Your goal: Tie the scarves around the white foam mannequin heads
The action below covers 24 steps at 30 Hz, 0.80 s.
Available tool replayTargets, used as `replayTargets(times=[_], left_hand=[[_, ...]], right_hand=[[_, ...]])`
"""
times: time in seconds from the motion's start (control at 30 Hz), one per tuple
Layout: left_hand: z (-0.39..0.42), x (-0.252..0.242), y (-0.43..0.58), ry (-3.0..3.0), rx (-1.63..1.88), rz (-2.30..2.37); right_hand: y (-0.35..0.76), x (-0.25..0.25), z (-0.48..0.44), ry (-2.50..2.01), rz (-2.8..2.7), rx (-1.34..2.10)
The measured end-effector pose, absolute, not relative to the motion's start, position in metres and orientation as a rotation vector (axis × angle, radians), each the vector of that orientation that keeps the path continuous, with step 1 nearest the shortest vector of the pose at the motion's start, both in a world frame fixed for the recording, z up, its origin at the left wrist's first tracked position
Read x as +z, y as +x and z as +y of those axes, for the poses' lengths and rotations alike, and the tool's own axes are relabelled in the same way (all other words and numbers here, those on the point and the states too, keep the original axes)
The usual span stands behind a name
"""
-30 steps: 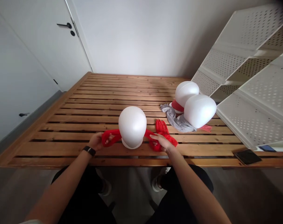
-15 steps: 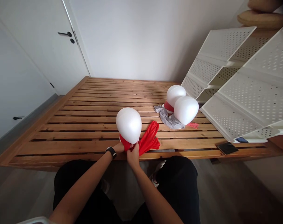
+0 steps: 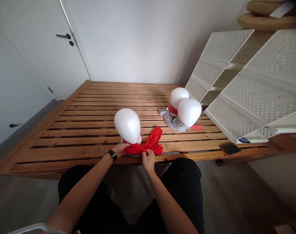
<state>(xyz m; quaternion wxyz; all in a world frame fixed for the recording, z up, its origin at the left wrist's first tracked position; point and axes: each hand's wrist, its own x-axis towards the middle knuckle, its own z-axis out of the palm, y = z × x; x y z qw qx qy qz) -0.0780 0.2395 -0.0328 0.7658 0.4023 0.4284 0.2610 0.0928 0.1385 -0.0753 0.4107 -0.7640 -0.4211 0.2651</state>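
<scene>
Slatted wooden desk (image 3: 72, 154), white head form (image 3: 127, 126) on it, red cloth (image 3: 137, 149) at its neck.
With the form as the dial, the cloth runs off toward five o'clock; the left hand (image 3: 120, 149) grips it at seven, fingers partly hidden, and the right hand (image 3: 149, 159) pinches it at five. The step looks like wrapping the neck; the next move seems to call for a steady left hold and a snug pull rightward.
</scene>
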Motion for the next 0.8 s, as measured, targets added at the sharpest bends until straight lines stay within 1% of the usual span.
replayTargets(times=[0.07,0.17,0.27,0.33,0.4,0.47,0.53,0.6,0.73,0.8], left_hand=[[0.245,-0.023,-0.093,0.98,0.496,0.927],[0.254,-0.009,-0.115,1.341,0.304,0.982],[0.262,0.004,-0.132,1.678,0.121,1.151],[0.264,0.011,-0.139,1.841,0.073,1.325],[0.262,0.014,-0.146,1.884,0.17,1.516],[0.256,0.013,-0.153,1.687,0.404,1.603],[0.247,0.007,-0.16,1.346,0.643,1.525],[0.237,-0.001,-0.168,1.106,0.778,1.424],[0.225,-0.008,-0.186,1.082,0.782,1.442],[0.225,-0.004,-0.196,1.207,0.734,1.477]], right_hand=[[0.112,-0.076,0.139,-1.93,-1.089,0.707],[0.134,-0.077,0.144,-1.946,-1.123,0.737],[0.148,-0.076,0.149,-1.975,-1.16,0.748],[0.153,-0.074,0.153,-1.989,-1.19,0.747],[0.156,-0.071,0.155,-2.004,-1.215,0.743],[0.156,-0.068,0.157,-2.017,-1.237,0.741],[0.156,-0.065,0.158,-2.027,-1.259,0.745],[0.154,-0.064,0.158,-2.036,-1.276,0.752],[0.152,-0.064,0.157,-2.06,-1.285,0.758],[0.153,-0.065,0.156,-2.071,-1.286,0.759]])
